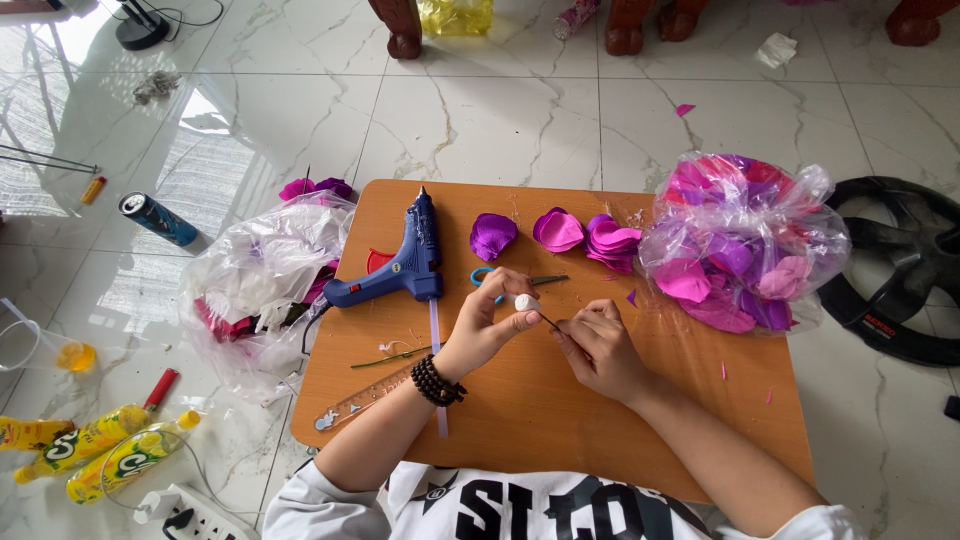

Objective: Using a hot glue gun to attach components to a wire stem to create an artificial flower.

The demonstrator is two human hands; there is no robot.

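Note:
My left hand (487,322) pinches a small white ball (525,302) between thumb and fingers, over the middle of a low wooden table (540,420). My right hand (598,345) holds a thin dark wire (549,321) whose tip meets the ball. A black bead bracelet (436,382) circles my left wrist. Just behind my hands lie blue-handled scissors (500,278). A blue glue gun (405,262) rests at the table's far left, and purple and pink paper petals (558,231) lie in a row behind.
A clear bag of pink and purple petals (740,240) sits at the table's right back. Another plastic bag (262,280) lies left of the table. A clear ruler (362,402), a can (158,219), yellow bottles (100,450) and a black fan grille (900,270) lie around.

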